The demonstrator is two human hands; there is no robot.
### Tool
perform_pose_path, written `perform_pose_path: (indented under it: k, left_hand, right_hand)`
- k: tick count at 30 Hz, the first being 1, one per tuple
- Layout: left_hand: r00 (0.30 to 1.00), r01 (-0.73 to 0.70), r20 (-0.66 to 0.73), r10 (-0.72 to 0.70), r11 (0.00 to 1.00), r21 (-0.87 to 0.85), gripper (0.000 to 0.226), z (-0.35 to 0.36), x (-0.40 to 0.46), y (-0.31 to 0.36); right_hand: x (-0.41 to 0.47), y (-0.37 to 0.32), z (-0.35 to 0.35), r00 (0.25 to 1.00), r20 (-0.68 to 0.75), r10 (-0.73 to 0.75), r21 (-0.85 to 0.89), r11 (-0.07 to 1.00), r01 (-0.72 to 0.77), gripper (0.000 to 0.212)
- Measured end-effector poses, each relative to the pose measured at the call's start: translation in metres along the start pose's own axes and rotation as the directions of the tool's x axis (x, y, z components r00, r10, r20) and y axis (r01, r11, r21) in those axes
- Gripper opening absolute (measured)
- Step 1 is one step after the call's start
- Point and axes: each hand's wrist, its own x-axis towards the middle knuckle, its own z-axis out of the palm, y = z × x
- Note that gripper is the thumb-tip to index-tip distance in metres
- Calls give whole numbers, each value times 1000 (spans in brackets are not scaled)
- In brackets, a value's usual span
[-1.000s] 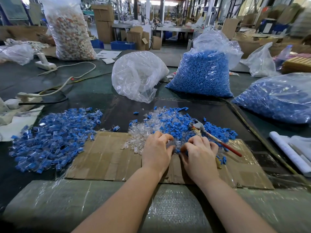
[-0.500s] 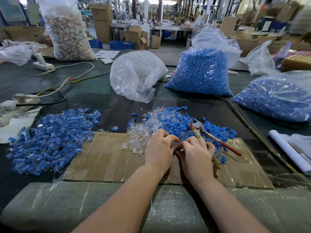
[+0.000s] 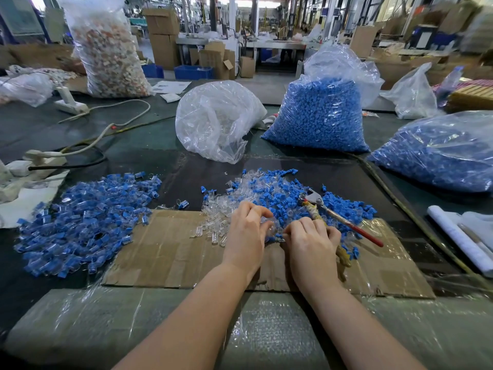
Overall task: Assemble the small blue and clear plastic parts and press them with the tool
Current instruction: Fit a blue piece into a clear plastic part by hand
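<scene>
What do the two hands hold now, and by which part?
Left hand pinches a clear part at its fingertips; right hand pinches a blue part. Exact grip points cannot be told.

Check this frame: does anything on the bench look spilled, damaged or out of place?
Nothing clearly wrong. A few blue parts lie loose on the cardboard near the right hand. The pliers have one handle wrapped in frayed yellowish binding and one red, which looks worn but usable.

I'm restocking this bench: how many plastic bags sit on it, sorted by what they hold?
Bags of blue parts: 2
Bag of clear parts: 1
Bag of mixed pale pieces: 1
Other clear bags, contents unclear: 2
Total: 6
</scene>
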Motion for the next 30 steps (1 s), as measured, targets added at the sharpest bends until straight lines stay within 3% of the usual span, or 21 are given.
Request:
perform_pose_path:
  k: [9,13,19,30]
  left_hand:
    - [996,83,-14,-85,993,-86,12,-10,-2,-4]
    - [997,77,11,-76,997,-32,30,-12,-1,-7]
    - [992,124,3,-125,986,-111,17,-16,0,-7]
    - [993,108,-16,-113,976,-188,14,-19,0,-5]
  right_hand:
    - [5,-5,-1,987,163,9,168,985,-37,14]
    - [5,-4,3,992,120,49,295,952,-83,10]
    - [4,-9,0,999,11,32,398,917,-33,5]
    - [4,-11,4,1000,-2,7,404,915,-6,8]
